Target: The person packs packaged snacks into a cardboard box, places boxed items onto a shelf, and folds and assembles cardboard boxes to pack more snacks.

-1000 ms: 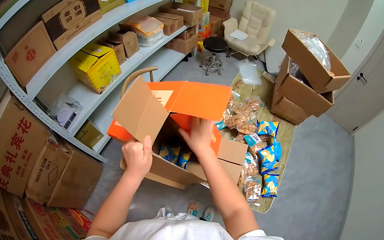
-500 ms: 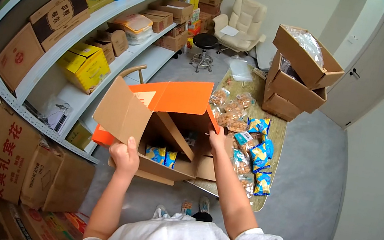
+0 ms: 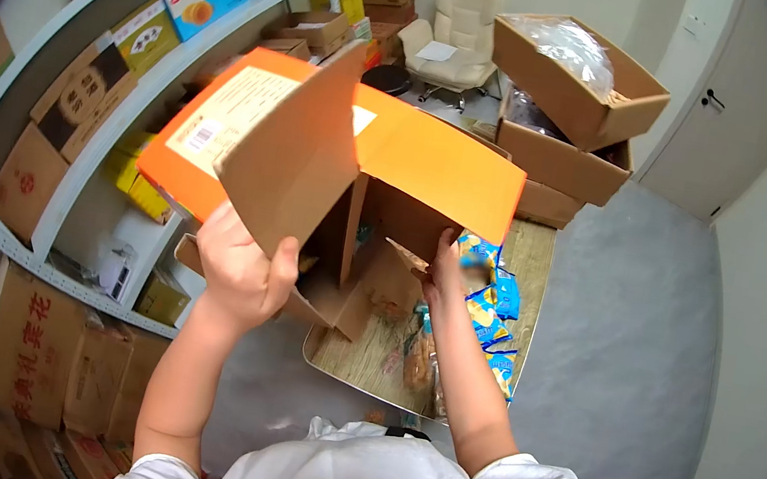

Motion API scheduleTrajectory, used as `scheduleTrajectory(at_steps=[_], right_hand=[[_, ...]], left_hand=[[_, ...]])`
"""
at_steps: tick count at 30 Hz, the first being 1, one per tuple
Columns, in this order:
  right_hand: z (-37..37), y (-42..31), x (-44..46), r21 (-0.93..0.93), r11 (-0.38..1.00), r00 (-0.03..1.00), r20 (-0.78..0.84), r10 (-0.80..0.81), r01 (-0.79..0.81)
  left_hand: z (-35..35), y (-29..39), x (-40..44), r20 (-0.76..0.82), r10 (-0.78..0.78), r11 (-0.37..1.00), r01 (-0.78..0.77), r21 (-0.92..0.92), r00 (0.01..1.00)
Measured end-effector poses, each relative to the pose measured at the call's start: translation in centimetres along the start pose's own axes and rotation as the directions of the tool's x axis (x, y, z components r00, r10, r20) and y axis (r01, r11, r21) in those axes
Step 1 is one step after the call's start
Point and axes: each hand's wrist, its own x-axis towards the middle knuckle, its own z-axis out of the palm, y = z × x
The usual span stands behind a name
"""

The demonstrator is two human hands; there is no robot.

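An orange carton (image 3: 437,162) with its flaps up is held raised and tilted over the table's near end. My left hand (image 3: 243,262) grips its left side below a brown flap (image 3: 298,144). My right hand (image 3: 445,268) is closed on the carton's right edge. A cardboard divider stands inside, and much of the interior is dark or hidden. Beside and below my right hand lie blue snack bags (image 3: 489,323) and a clear packet of brown food (image 3: 421,360) on the wooden table (image 3: 372,370).
Stacked open cartons (image 3: 559,162) stand at the table's far end, the top one holding clear plastic. Shelves with boxes (image 3: 205,2) run along the left. Behind are a cream chair (image 3: 463,35) and a black stool (image 3: 387,79). Large cartons (image 3: 31,343) sit at lower left.
The orange carton has been lifted and tipped, and it now looms closer over the table. My right hand moved from inside the carton to its right edge, while my left hand rose with it.
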Motion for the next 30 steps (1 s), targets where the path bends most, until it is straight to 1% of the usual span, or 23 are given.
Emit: scheduleTrajectory(at_steps=[1,3,4,5,7,8,9,10,11,13,14,16,17,22,24,28,30], right_hand=[[-0.2,-1.7,-0.4,-0.003,0.998,0.997,-0.047,0.069,-0.069],[-1.6,-2.9,0.4,0.154,0.987,0.999,-0.001,0.049,-0.049],[-1.9,-3.4,0.7,0.177,0.983,0.999,-0.007,0.041,-0.039],[-1.9,-3.7,1.2,0.229,0.973,0.999,0.027,-0.017,0.011],[-2.9,-3.4,2.8,0.297,0.953,0.996,0.050,-0.079,0.060],[-3.9,-2.2,4.9,0.290,0.956,0.999,0.007,-0.047,0.043],[-4.7,-1.0,6.8,0.282,0.959,0.999,-0.033,-0.015,0.024],[-4.7,-0.6,7.5,0.403,0.912,0.997,-0.020,-0.077,0.079],[-5.3,-0.4,7.9,0.414,0.907,0.997,-0.020,-0.078,0.079],[-6.1,-0.3,8.2,0.452,0.890,0.993,0.056,-0.104,0.067],[-6.1,-0.1,8.6,0.459,0.886,0.993,0.058,-0.099,0.061],[-6.6,1.5,10.4,0.644,0.757,0.951,0.151,-0.269,0.111],[-6.9,1.9,11.4,0.664,0.739,0.943,0.163,-0.289,0.112],[-7.1,0.2,11.9,0.617,0.782,0.969,0.123,-0.213,0.093],[-7.1,-0.7,11.8,0.599,0.796,0.975,0.110,-0.195,0.091],[-6.5,-3.5,11.7,0.553,0.828,0.981,0.095,-0.167,0.088],[-5.8,-5.6,11.7,0.523,0.848,0.983,0.090,-0.158,0.088]], left_hand=[[0.7,1.0,1.4,0.009,0.023,1.000,-0.023,-0.006,1.000],[2.2,2.7,3.9,0.028,0.184,0.983,-0.184,-0.015,0.983],[3.0,3.6,4.9,0.046,0.203,0.979,-0.203,0.000,0.978],[3.9,4.0,5.7,0.057,0.221,0.975,-0.221,-0.007,0.974],[5.8,4.2,6.8,0.111,0.239,0.970,-0.243,0.027,0.965],[6.6,4.0,7.0,0.125,0.221,0.974,-0.226,0.026,0.967],[7.2,4.1,7.4,0.133,0.234,0.971,-0.239,0.024,0.963],[7.6,4.3,7.6,0.149,0.245,0.968,-0.252,0.023,0.958],[8.1,4.5,7.7,0.164,0.254,0.965,-0.261,0.023,0.953],[9.0,4.9,8.0,0.189,0.243,0.967,-0.252,0.026,0.951],[9.4,5.2,8.2,0.191,0.247,0.966,-0.256,0.023,0.950],[10.2,5.8,8.6,0.199,0.248,0.966,-0.258,0.024,0.948],[10.5,6.1,9.0,0.202,0.250,0.965,-0.260,0.027,0.947],[11.5,6.5,9.5,0.238,0.254,0.962,-0.271,0.043,0.937],[11.9,6.7,9.6,0.231,0.258,0.958,-0.279,0.064,0.938],[12.5,7.6,11.7,0.222,0.273,0.956,-0.290,0.049,0.936],[12.4,8.0,13.2,0.184,0.307,0.945,-0.322,0.056,0.934]])
